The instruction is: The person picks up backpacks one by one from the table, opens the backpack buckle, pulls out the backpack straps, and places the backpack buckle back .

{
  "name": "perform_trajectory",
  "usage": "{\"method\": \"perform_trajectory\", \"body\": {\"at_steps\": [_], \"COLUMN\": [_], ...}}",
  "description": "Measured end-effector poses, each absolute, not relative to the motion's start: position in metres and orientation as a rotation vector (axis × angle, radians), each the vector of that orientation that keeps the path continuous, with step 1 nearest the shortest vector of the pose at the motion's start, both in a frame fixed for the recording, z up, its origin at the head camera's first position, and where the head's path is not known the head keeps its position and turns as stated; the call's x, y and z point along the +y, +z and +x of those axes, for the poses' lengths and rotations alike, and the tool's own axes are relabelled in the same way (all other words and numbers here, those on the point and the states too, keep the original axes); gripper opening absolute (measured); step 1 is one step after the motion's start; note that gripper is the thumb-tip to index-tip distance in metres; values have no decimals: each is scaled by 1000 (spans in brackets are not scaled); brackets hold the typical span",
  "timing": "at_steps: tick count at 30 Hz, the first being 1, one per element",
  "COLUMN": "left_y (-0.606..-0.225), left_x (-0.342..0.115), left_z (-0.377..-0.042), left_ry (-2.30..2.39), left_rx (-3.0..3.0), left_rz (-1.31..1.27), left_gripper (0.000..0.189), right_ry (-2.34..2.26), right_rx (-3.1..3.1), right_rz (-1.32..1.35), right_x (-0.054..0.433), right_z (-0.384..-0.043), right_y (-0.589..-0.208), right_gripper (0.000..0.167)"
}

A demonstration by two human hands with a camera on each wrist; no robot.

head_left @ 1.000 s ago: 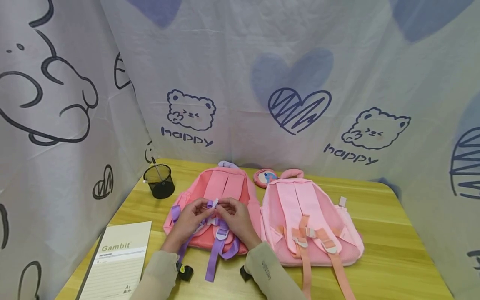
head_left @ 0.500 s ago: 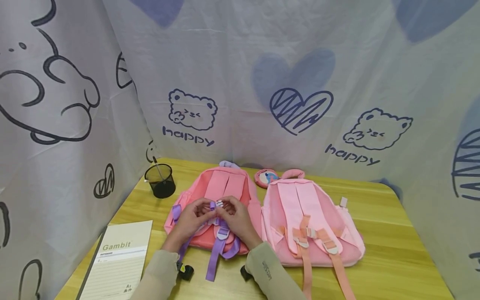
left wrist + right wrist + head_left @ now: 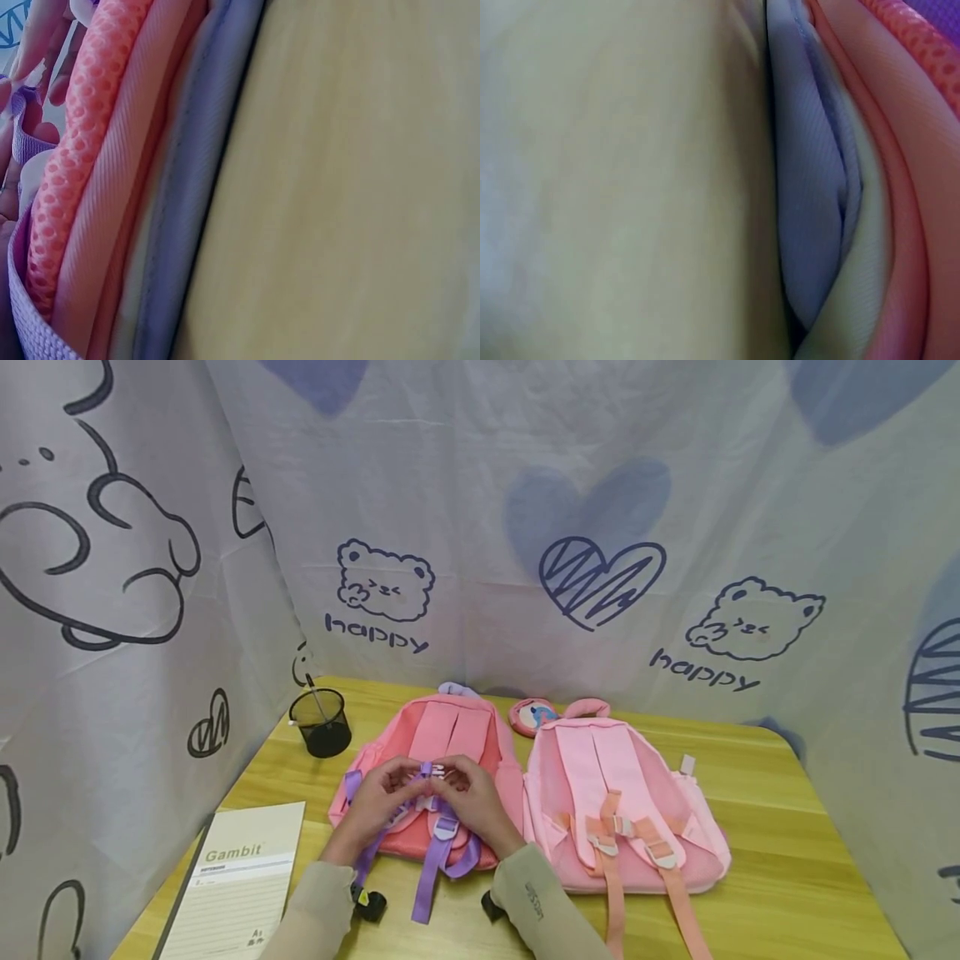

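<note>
A coral-pink backpack [image 3: 450, 714] lies on the table with its shoulder straps up and purple webbing around its lower part. Over it, my left hand [image 3: 375, 797] pinches a purple strap [image 3: 426, 768] between thumb and fingers. My right hand [image 3: 472, 793] pinches the same strap from the other side, the two thumbs close together. Small white pieces [image 3: 439, 771] show beside the strap, partly behind the right fingers. In the left wrist view, fingers [image 3: 52, 86] and looped purple webbing [image 3: 30, 142] appear at the left edge. A white buckle [image 3: 446, 827] sits on a hanging purple strap below.
A lighter pink backpack [image 3: 660, 785] with orange straps lies right against the first one. Behind it rests a round pink item [image 3: 532, 717]. A black mesh pen cup [image 3: 326, 739] stands at the back left, and a notebook [image 3: 232, 877] lies at the front left.
The fingertips have shifted slightly, and the purple strap between them now stands more upright. White that showed between the fingertips is now partly behind the right fingers. Both backpacks stay in place.
</note>
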State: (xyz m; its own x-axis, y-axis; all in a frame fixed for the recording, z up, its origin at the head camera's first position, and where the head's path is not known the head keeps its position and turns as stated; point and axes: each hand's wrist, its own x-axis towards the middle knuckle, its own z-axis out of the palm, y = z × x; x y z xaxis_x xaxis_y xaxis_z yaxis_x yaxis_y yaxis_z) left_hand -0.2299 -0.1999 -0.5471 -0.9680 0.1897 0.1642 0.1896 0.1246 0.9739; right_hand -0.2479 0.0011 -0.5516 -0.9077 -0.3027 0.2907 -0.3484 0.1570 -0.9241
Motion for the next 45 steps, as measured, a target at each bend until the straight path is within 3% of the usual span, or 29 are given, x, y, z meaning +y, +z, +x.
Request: {"method": "perform_trajectory", "body": {"at_steps": [15, 27, 35, 45], "left_y": [-547, -546, -545, -544], "left_x": [-201, -201, -201, -199], "left_z": [-231, -231, -232, -231], "left_ry": [2131, 2073, 2053, 2058], "left_rx": [2226, 2273, 2275, 2268], "left_rz": [412, 402, 342, 353], "left_gripper": [28, 24, 25, 22], "right_ry": [1877, 1904, 1917, 1900], "right_rx": [-2412, -2381, -2359, -2384], "right_rz": [659, 665, 674, 629], "right_x": [1, 0, 1, -2], "right_z": [-246, -247, -229, -247], "right_y": [-550, -550, -517, -550], "right_gripper": [34, 30, 27, 28]}}
